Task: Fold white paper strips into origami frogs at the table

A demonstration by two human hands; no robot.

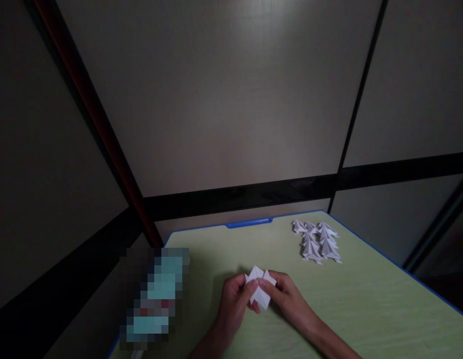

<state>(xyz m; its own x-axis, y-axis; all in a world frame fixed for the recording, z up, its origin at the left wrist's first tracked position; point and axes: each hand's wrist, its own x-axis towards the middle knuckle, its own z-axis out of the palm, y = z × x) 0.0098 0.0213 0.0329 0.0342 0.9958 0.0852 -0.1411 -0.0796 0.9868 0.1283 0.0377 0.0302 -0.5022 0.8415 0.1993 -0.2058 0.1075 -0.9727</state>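
Note:
A small piece of folded white paper (259, 286) is held just above the pale green table (366, 309), near its front middle. My left hand (234, 300) pinches the paper's left side with thumb and fingers closed on it. My right hand (284, 295) grips the right side in the same way, fingers curled round the edge. Both forearms reach in from the bottom of the view.
Several finished white folded paper figures (318, 241) lie grouped at the table's far right. A blue handle (249, 223) sits on the table's far blue-trimmed edge. A blurred-out patch (154, 296) covers the table's left edge. Dim grey wall panels with dark strips stand behind.

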